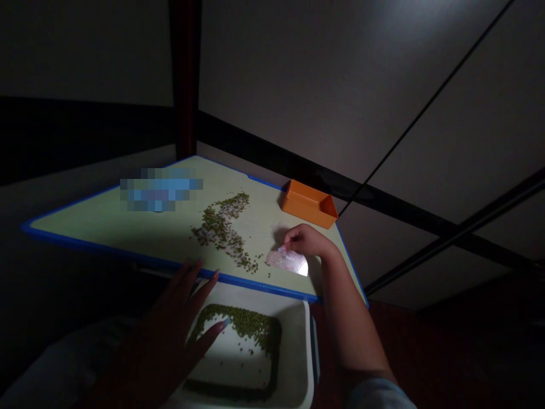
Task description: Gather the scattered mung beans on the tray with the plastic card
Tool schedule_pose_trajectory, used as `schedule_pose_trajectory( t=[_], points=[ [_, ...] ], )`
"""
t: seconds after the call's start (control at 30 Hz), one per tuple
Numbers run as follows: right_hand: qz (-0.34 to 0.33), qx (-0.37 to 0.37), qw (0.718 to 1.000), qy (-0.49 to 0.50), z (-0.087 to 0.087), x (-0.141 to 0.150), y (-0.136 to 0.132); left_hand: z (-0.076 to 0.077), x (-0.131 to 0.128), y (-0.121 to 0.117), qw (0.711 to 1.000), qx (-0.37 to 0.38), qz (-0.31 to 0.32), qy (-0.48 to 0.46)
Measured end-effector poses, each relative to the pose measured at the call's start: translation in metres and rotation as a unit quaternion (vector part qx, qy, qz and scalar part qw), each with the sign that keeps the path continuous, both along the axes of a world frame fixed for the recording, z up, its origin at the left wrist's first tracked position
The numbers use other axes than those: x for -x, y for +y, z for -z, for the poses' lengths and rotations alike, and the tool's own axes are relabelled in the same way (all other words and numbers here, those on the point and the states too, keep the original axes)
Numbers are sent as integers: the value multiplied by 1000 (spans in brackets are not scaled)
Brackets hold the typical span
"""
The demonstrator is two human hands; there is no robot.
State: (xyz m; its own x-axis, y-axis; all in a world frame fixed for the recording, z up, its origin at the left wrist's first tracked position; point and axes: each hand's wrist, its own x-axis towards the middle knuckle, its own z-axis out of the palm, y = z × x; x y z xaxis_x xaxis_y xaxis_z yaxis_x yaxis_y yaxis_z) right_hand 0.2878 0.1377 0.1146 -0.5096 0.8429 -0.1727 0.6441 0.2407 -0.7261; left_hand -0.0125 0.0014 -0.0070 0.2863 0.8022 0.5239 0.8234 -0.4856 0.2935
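Note:
My right hand [307, 241] reaches over the folding-style tabletop with its fingers curled down and pinched. Beneath the fingertips lies a pinkish patch [283, 260] with a bright glare at its right end; whether anything is between the fingers is hidden. To the left, small green grains like mung beans [219, 224] lie scattered on the pale tabletop [106, 227]. My left hand [187, 318] is in shadow at the near edge, its fingers spread, the thumb over a white tub [293, 335]. More of the green grains [251, 326] lie inside the tub.
An orange open box [310, 205] stands at the table's far right. A blurred-out blue thing [162, 190] lies toward the left. The table's blue rim [106, 248] runs above the tub. Behind are a panelled wall [340, 85] and a dark red post [186, 79].

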Motion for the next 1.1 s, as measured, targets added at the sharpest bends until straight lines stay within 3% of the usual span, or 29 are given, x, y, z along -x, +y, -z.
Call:
schedule_pose_trajectory(
  t=[0.37, 0.7, 1.1],
  points=[
    [-53, 24, 998, 6, -2, -1, -2, 1, 0, 2, 999, -29, 4, 19],
    [8, -21, 999, 38, 2, -3, 1, 2, 1, 1, 1000, -23, 3, 15],
    [-7, 17, 998, 52, 2, 5, -2, 2, 0, -1, 999, -21, 2, 28]
  ],
)
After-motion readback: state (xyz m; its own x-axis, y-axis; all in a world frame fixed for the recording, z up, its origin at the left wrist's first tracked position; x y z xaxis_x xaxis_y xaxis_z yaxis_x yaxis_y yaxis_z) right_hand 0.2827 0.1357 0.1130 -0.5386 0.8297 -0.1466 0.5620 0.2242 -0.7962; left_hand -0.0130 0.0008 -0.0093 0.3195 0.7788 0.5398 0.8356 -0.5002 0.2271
